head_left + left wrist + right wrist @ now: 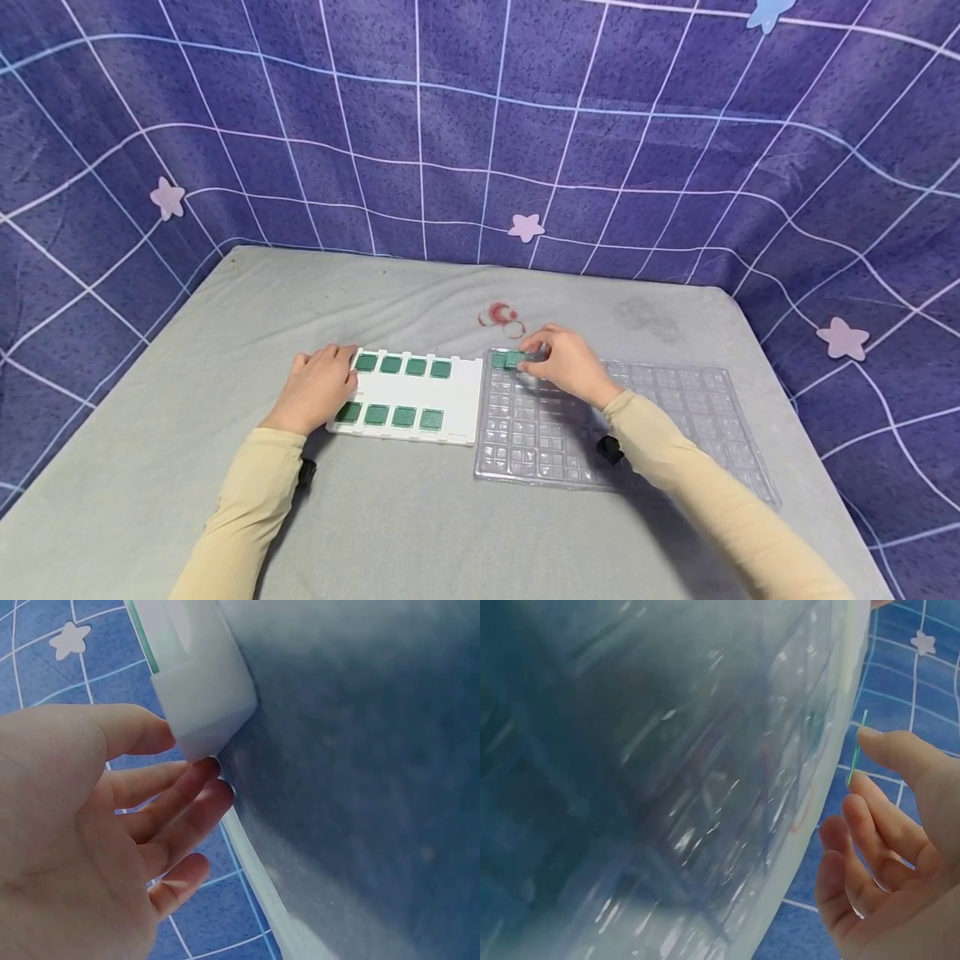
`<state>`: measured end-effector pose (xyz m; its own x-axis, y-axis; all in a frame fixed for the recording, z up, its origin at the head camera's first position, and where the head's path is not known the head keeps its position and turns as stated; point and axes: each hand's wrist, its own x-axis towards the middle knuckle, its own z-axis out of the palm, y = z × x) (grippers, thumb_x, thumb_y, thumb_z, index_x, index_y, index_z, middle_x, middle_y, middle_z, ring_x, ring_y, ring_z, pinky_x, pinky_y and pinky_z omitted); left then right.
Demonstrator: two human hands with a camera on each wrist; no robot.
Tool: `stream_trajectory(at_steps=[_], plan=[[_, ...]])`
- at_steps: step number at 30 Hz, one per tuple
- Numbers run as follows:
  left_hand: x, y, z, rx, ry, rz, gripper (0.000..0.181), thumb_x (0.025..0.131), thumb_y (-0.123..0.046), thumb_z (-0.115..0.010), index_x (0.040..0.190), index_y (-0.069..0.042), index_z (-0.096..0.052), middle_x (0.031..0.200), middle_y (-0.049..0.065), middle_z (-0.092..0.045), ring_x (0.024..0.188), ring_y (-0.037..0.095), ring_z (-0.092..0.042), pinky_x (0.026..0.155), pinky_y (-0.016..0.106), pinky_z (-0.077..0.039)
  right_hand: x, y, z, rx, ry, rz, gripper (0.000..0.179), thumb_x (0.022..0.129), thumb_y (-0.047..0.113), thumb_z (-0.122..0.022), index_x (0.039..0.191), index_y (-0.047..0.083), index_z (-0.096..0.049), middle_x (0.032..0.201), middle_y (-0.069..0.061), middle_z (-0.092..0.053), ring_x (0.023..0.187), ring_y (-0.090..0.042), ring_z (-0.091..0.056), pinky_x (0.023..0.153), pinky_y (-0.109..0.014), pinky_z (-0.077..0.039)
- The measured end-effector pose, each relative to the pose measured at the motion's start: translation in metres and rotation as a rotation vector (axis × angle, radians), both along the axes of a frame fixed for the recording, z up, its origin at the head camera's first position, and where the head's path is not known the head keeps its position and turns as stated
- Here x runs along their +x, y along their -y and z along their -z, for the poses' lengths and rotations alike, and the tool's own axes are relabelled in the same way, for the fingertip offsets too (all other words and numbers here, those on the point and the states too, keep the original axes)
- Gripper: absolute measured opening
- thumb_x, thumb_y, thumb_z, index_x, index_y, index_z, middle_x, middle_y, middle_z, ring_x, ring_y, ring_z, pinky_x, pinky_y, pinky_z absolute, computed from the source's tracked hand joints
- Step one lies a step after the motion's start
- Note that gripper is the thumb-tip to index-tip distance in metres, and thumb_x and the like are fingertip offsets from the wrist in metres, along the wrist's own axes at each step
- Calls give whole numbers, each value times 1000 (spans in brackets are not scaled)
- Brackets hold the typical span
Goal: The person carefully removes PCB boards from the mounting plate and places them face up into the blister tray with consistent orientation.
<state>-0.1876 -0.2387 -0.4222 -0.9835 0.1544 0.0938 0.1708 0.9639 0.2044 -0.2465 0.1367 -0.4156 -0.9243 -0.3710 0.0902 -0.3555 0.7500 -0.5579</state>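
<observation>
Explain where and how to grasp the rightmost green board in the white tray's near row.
Probably by its right edge, coming from above and right: the green board lies flat, another board sits close on its left, and the tray is bare to its right.

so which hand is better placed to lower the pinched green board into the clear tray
Probably the right hand: it pinches the green board over the clear tray; the left hand is at the white rack.
</observation>
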Motion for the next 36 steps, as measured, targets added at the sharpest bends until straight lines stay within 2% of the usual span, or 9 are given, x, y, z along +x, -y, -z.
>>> stream_trajectory(at_steps=[12,21,36], plan=[[-1,0,1,0,13,9,45,101,-14,-49,139,9,-55,131,27,-62,118,43,-60,90,53,-36,-8,-8,8,14,3,22,27,84,27,-83,107,14,-79,99,-2,-68,84,-16,-62,73,-30,-49],[0,-1,0,2,18,8,45,101,-14,-48,139,9,-54,131,28,-62,118,44,-60,92,54,-36,-6,-11,12,21,1,18,26,83,26,-84,105,14,-80,97,-1,-68,84,-15,-62,76,-32,-49],[-1,0,2,4,14,2,46,100,-13,-49,139,9,-54,130,28,-62,117,44,-60,90,53,-36,-5,-12,10,29,-2,17,25,83,23,-83,105,12,-80,96,-3,-69,85,-16,-63,77,-34,-50]])
